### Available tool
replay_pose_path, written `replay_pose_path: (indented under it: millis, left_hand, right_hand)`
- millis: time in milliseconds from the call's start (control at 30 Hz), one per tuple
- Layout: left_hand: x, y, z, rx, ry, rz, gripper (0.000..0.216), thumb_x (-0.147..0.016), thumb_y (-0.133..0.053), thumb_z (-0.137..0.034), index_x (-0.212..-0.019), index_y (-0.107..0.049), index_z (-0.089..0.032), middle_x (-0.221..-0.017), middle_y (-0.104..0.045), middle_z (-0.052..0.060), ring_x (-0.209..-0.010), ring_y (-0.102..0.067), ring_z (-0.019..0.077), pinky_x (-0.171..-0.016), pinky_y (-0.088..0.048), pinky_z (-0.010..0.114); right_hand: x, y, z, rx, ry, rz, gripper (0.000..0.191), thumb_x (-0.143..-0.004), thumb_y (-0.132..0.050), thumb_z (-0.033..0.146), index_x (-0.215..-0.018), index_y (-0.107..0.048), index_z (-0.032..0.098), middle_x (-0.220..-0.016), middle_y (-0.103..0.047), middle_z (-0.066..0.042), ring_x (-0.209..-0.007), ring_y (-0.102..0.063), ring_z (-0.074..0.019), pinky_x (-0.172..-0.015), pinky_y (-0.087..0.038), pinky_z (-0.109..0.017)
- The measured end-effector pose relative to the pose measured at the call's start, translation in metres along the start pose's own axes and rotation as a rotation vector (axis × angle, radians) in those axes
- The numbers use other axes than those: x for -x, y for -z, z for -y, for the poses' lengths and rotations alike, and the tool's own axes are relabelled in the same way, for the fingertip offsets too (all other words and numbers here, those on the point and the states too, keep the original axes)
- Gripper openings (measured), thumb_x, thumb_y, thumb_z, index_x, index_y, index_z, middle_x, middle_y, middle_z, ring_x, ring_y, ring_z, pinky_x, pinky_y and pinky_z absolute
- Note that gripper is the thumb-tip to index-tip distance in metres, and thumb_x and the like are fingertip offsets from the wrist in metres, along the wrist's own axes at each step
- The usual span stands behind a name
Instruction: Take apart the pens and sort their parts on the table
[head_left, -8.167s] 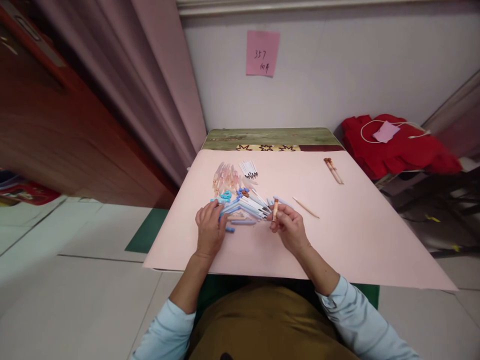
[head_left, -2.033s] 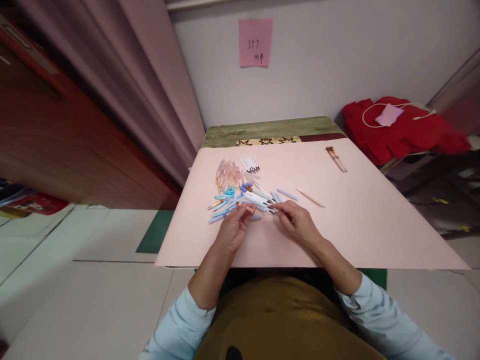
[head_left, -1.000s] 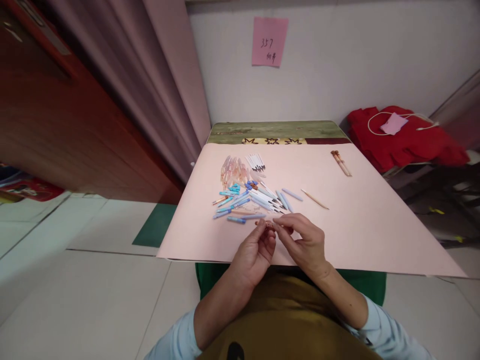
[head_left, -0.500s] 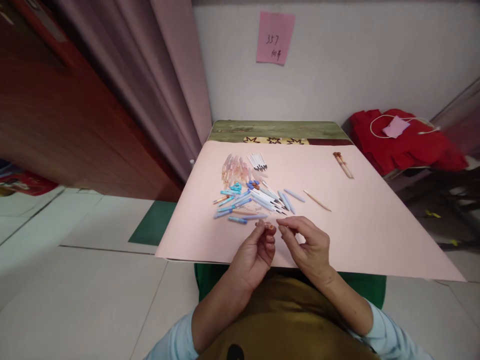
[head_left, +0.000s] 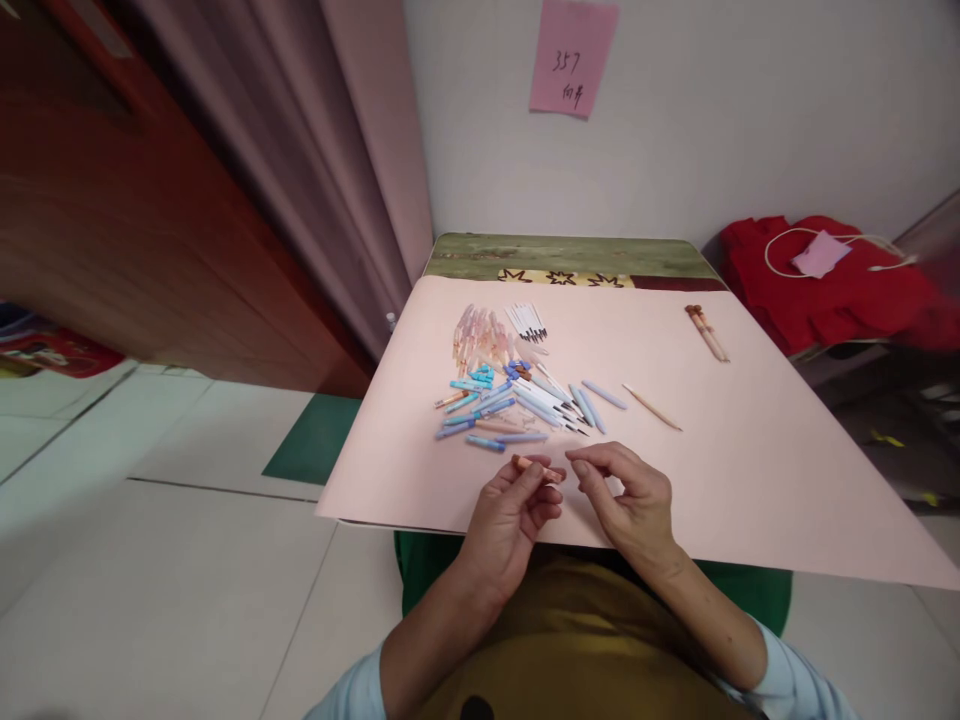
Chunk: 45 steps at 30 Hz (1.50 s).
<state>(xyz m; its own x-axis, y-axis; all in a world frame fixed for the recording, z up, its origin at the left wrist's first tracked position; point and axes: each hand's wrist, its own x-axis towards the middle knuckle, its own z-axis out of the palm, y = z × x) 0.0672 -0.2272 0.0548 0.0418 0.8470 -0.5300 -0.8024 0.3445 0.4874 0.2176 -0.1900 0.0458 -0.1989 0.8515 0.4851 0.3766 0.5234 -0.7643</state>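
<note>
Between the thumb and fingers of my left hand [head_left: 517, 505] lies a short orange-brown pen barrel [head_left: 551, 474], held near the table's front edge. My right hand [head_left: 630, 495] is just to its right, apart from it, with thumb and index tip drawn together in a pinch; anything tiny between them is too small to make out. Beyond both hands spreads a pile of pen parts: blue barrels [head_left: 489, 408], white refills with dark tips [head_left: 546, 402] and small turquoise pieces [head_left: 484, 374]. A single beige pen part with a pointed tip [head_left: 652, 407] lies to the right.
Farther back are pinkish clear pen parts [head_left: 476, 335] and a bundle of white refills [head_left: 526, 322]. Two pens with brown tops [head_left: 706, 333] lie at the right. Pink paper [head_left: 765, 480] covers the table. Red cloth with a white cable [head_left: 817, 290] sits beyond the right edge.
The barrel in my left hand has turned from end-on to more lengthwise. My right fingertips have drawn slightly away from it. The whole view has shifted a little.
</note>
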Motion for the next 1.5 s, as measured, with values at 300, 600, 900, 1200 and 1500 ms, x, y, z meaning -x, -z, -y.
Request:
replay_pose_path:
  millis: [300,600,900,1200,1500]
  left_hand:
    - [-0.007,0.002,0.006,0.092,0.001,-0.030,0.034,-0.062,-0.088,-0.023,-0.088,-0.070,-0.012,-0.079,-0.069,0.003,-0.061,-0.060,0.0052,-0.057,-0.048,0.013]
    - [-0.005,-0.001,0.008,0.126,0.008,0.014,0.031,-0.073,-0.081,-0.020,-0.100,-0.070,-0.010,-0.083,-0.070,0.004,-0.065,-0.063,0.0061,-0.061,-0.052,0.015]
    - [-0.004,-0.002,0.008,0.146,0.054,-0.037,0.016,-0.090,-0.061,-0.016,-0.098,-0.070,-0.007,-0.084,-0.074,0.009,-0.067,-0.069,0.0102,-0.063,-0.057,0.018]
    - [-0.003,-0.007,0.006,0.212,0.196,-0.102,0.021,-0.095,-0.055,-0.023,-0.092,-0.069,-0.008,-0.073,-0.072,0.007,-0.055,-0.066,0.0089,-0.051,-0.054,0.016]
    - [-0.002,-0.005,0.008,0.120,0.110,-0.202,0.016,-0.091,-0.059,-0.016,-0.082,-0.069,-0.006,-0.066,-0.068,0.004,-0.049,-0.061,0.0058,-0.045,-0.051,0.012]
  right_hand:
    - [0.004,-0.004,0.000,0.083,0.097,0.110,0.021,-0.086,-0.068,0.020,-0.107,-0.068,0.023,-0.086,-0.068,-0.003,-0.061,-0.060,-0.0116,-0.059,-0.052,-0.025]
    - [-0.002,0.004,0.015,0.137,0.113,-0.001,0.017,-0.086,-0.062,0.012,-0.101,-0.066,0.021,-0.081,-0.065,-0.001,-0.063,-0.059,-0.0109,-0.062,-0.050,-0.025]
    - [0.001,0.008,0.020,0.098,0.080,0.009,0.022,-0.086,-0.062,0.010,-0.104,-0.066,0.022,-0.080,-0.061,0.000,-0.062,-0.056,-0.0109,-0.061,-0.047,-0.025]
    - [0.007,0.008,0.025,0.059,0.084,0.019,0.022,-0.086,-0.064,0.011,-0.104,-0.067,0.023,-0.079,-0.063,0.001,-0.062,-0.057,-0.0103,-0.061,-0.048,-0.024]
    - [0.011,0.012,0.031,0.071,0.088,0.015,0.017,-0.085,-0.067,0.013,-0.100,-0.067,0.023,-0.074,-0.064,0.003,-0.059,-0.057,-0.0093,-0.058,-0.047,-0.022]
